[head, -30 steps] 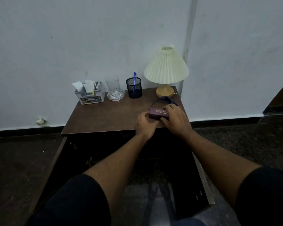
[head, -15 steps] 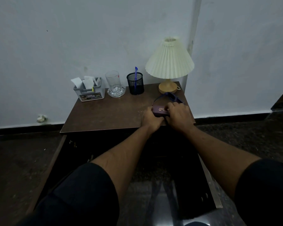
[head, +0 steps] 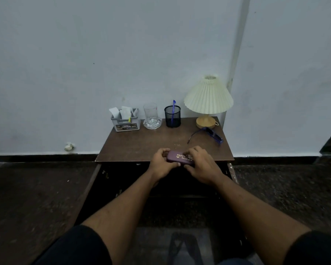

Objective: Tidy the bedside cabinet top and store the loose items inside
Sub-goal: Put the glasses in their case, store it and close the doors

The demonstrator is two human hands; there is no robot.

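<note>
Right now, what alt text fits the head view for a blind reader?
A left hand and right hand grip a purple glasses case at the front edge of a cabinet top. Blue glasses lie beside a pleated lamp; a pen holder, glass and grey box line the back.

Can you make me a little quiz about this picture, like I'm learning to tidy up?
1. True or false: the left hand and the right hand both hold the purple case.
2. Pick one: what lies on the cabinet by the base of the lamp? A) glasses B) a spoon C) a phone
3. Fill the gap: the blue pen stands in a black mesh ____.

Key: 1 true; 2 A; 3 cup.
</note>
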